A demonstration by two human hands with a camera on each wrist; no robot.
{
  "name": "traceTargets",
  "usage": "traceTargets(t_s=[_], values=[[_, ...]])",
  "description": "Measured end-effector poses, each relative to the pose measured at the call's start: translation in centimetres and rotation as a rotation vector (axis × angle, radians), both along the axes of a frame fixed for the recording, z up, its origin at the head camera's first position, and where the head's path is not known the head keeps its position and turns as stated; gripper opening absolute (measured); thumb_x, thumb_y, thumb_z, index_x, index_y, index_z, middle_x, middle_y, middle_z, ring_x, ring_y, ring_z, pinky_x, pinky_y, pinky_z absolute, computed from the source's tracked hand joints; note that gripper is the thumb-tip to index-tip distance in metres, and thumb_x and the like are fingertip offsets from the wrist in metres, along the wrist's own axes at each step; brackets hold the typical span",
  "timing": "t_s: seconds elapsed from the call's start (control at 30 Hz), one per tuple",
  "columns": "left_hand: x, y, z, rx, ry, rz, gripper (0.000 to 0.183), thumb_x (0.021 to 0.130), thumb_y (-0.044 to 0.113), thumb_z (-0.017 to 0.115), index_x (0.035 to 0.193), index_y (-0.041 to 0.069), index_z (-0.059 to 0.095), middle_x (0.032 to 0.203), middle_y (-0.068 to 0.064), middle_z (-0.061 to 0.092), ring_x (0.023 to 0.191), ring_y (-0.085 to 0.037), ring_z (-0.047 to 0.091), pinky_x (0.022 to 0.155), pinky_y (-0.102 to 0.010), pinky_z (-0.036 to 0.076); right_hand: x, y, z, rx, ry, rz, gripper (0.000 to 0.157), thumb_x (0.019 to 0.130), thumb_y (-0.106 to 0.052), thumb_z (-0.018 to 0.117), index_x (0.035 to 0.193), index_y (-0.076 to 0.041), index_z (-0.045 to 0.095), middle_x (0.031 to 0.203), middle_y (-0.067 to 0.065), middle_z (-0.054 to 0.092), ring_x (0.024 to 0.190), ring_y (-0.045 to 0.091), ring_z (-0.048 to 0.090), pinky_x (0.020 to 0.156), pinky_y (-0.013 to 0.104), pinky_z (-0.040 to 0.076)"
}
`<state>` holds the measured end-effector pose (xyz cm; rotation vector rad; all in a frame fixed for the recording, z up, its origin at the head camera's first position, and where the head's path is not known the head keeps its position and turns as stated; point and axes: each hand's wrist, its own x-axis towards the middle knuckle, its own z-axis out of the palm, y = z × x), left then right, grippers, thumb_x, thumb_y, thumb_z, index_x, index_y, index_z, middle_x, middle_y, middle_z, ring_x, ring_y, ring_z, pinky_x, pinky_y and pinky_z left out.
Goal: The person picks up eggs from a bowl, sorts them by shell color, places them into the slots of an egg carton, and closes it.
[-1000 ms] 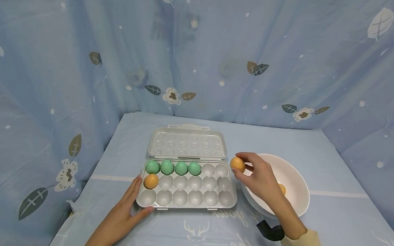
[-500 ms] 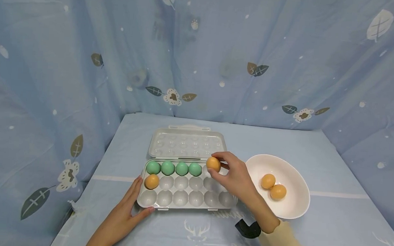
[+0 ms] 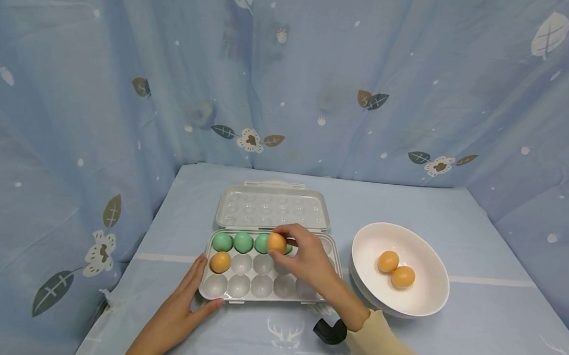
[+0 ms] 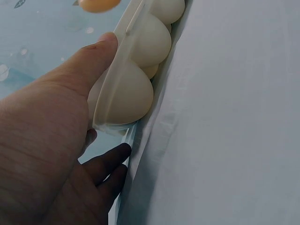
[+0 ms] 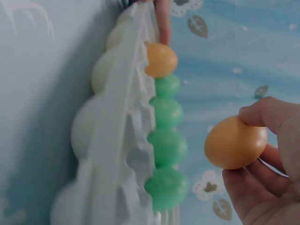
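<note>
My right hand [image 3: 310,259] pinches an orange egg [image 5: 236,142] between thumb and fingertips, raised above the open egg tray [image 3: 271,298]. In the head view this egg overlaps the right end of the green eggs. Several green eggs [image 3: 243,242] line the tray's back row from the left. Another orange egg [image 3: 220,262] sits in the leftmost cup of the middle row. My left hand [image 3: 176,309] rests at the tray's front left corner, straight fingers along the left side and thumb at the front rim [image 4: 104,84].
A white bowl [image 3: 433,295] stands to the tray's right, with two orange eggs [image 3: 396,270] inside. The tray's lid [image 3: 274,208] lies folded back behind it. A black strap piece [image 3: 331,331] shows beside the right wrist. Blue patterned cloth [image 3: 287,94] hangs behind.
My right hand has carried the orange egg leftward from beside the bowl to over the tray's back rows. The left hand stays at the tray's corner.
</note>
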<state>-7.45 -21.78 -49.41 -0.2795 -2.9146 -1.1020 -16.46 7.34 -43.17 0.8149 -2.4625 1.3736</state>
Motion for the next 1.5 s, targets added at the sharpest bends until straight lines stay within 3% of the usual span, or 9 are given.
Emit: traceTargets(t_s=[0.5,0.93,1.17,1.5], values=[[-0.1,0.0,0.4,0.006,-0.052,0.009,0.104,0.093,0.063,0.067,0.167,0.015,0.013,0.173,-0.015,0.013,0.153,-0.043,0.026,0.115,-0.067,0.034,0.0,-4.5,-2.2,0.023,-0.083,0.108,0.038,0.086,-0.008,0.084,0.119,-0.003,0.066,0.119,0.007,0.067,0.107,0.017,0.069,0.091,0.017,0.056],[0.1,0.0,0.4,0.023,-0.039,-0.004,0.102,0.094,0.061,0.067,0.167,0.015,0.012,0.173,-0.015,0.014,0.153,-0.043,0.027,0.113,-0.068,0.037,0.1,-6.5,-3.8,0.174,-0.04,0.028,0.034,0.086,-0.024,0.086,0.115,-0.014,0.07,0.111,-0.003,0.07,0.098,0.007,0.064,0.086,0.019,0.056],[0.0,0.1,0.6,0.027,-0.075,0.0,0.102,0.094,0.062,0.066,0.168,0.018,0.01,0.173,-0.014,0.011,0.153,-0.043,0.026,0.113,-0.069,0.036,0.1,-6.8,-4.2,0.229,-0.022,0.017,0.036,0.086,-0.025,0.086,0.117,-0.014,0.069,0.111,-0.004,0.07,0.094,0.007,0.062,0.083,0.019,0.054],[0.2,0.1,0.7,0.027,-0.06,-0.003,0.103,0.094,0.06,0.067,0.168,0.016,0.01,0.173,-0.015,0.013,0.153,-0.043,0.027,0.112,-0.068,0.037,0.4,-6.9,-4.3,0.267,-0.003,-0.002,0.037,0.087,-0.026,0.086,0.118,-0.015,0.07,0.114,-0.004,0.07,0.098,0.006,0.062,0.086,0.019,0.054]])
